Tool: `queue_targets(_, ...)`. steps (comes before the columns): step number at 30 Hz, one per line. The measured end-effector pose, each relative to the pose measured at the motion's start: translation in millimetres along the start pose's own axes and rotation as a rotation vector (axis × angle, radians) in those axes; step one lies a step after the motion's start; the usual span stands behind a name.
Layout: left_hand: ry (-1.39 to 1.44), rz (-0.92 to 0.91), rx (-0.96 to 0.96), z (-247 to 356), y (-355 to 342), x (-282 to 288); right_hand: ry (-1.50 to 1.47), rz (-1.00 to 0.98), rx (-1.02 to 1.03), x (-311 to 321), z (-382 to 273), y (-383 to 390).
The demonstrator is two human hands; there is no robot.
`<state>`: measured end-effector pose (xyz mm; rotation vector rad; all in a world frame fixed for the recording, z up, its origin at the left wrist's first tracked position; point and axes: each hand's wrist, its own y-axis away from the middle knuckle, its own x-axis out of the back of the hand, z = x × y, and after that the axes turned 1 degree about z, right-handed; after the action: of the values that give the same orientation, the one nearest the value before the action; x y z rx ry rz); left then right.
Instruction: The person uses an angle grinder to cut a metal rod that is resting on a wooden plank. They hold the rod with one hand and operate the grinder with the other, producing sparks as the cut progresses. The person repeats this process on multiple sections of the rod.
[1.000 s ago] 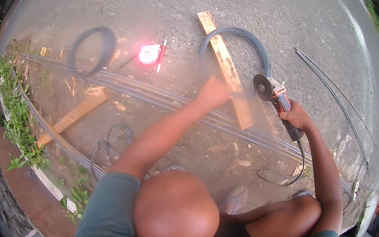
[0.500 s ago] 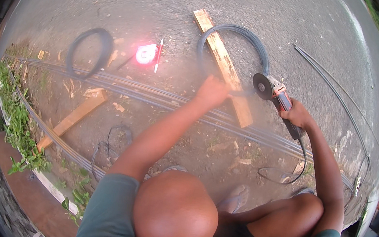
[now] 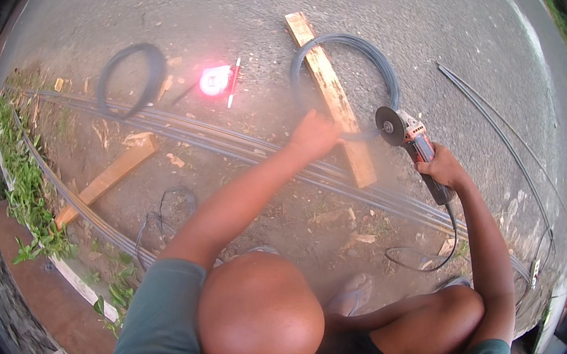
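Note:
My right hand (image 3: 441,164) is closed around the handle of an orange-and-black angle grinder (image 3: 424,155). Its dark disc (image 3: 387,125) sits at the lower right of a grey wire coil (image 3: 358,43). My left hand (image 3: 316,133) is closed on the lower part of that coil, partly blurred by haze. Under the coil lies a wooden plank (image 3: 328,76), angled from the pavement toward me. Left of my left hand, a glaring pink object (image 3: 215,79) lies beside a thin red-and-white item (image 3: 234,82); I cannot make out what they are.
Long steel bars (image 3: 203,139) cross the dirt below the coils. A second coil (image 3: 131,79) and another wooden piece (image 3: 108,178) lie leftward, near weeds (image 3: 31,217). More rods (image 3: 489,117) lie rightward. A cord (image 3: 421,265) trails near my sandalled feet (image 3: 354,292).
The whole view has shifted slightly, with most things appearing a little further left. My hands keep the same holds on the coil and the grinder.

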<state>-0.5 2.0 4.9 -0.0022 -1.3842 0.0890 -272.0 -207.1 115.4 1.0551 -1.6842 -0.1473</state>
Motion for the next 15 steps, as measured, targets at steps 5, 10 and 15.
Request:
queue_targets(5,-0.004,-0.021,-0.003,1,-1,4,0.039,0.010,-0.016,0,3,1)
queue_targets(10,-0.011,0.001,-0.018,-1,0,-1,0.020,0.011,-0.005,0,-2,0)
queue_targets(15,-0.023,0.000,-0.025,-1,0,-1,0.020,0.019,-0.004,1,-6,2)
